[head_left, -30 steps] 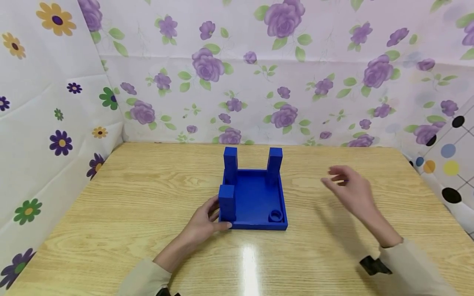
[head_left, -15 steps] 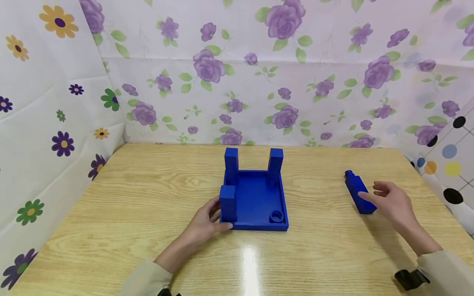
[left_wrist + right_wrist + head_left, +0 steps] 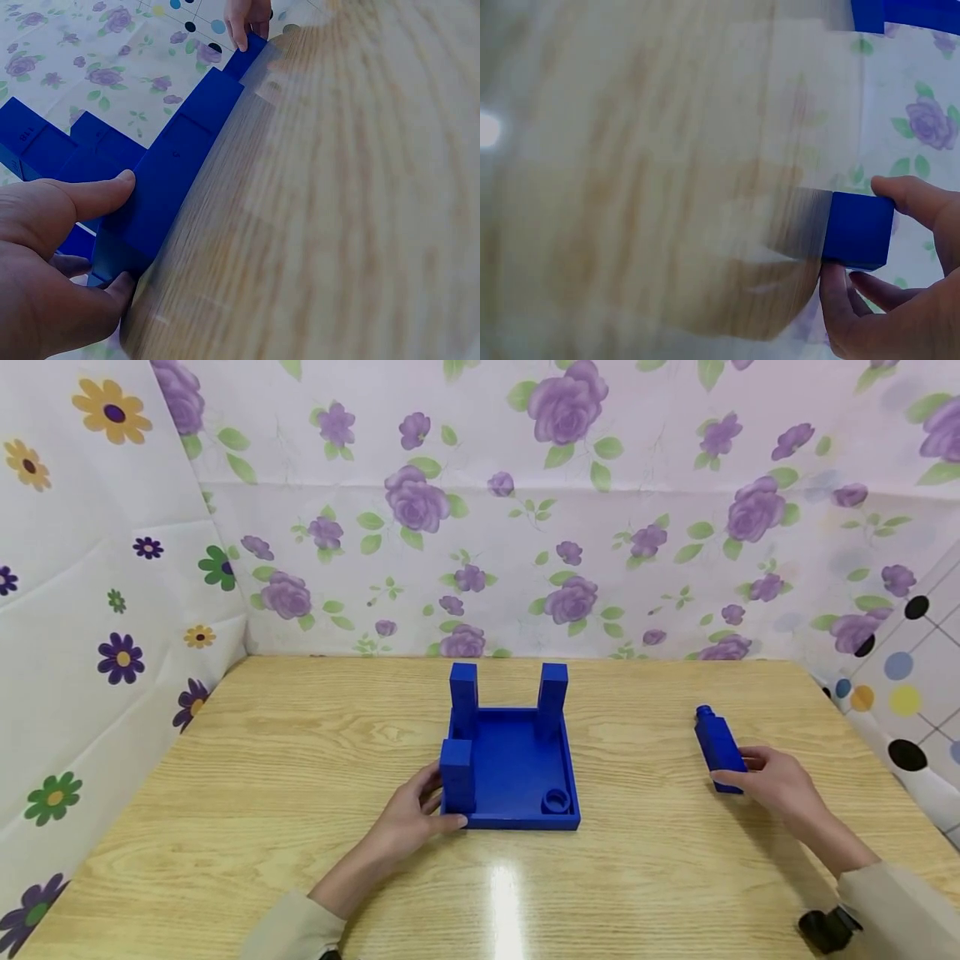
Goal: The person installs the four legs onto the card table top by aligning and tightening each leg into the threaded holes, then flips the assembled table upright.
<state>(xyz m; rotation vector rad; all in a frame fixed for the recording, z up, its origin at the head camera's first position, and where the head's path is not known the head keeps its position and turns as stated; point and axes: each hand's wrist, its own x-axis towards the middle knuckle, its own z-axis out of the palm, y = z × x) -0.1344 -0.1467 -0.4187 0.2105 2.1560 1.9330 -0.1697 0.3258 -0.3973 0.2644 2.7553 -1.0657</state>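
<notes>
A blue square base with a raised rim stands on the table, three square posts upright at its corners. At its near right corner is a round ring socket. My left hand grips the near left corner, thumb on the front rim, fingers at the side behind the near left post. Off to the right lies a loose blue square post, its narrower round end pointing away. My right hand pinches the near end between thumb and fingers; the right wrist view shows its square end face.
The wooden table meets a floral cloth wall at the back. Patterned cloths also hang at the left and right. Bare tabletop lies between the base and the loose post.
My right hand has moved right and toward me, uncovering the loose post, then come in on its near end and taken hold. The left hand keeps its grip on the base.
</notes>
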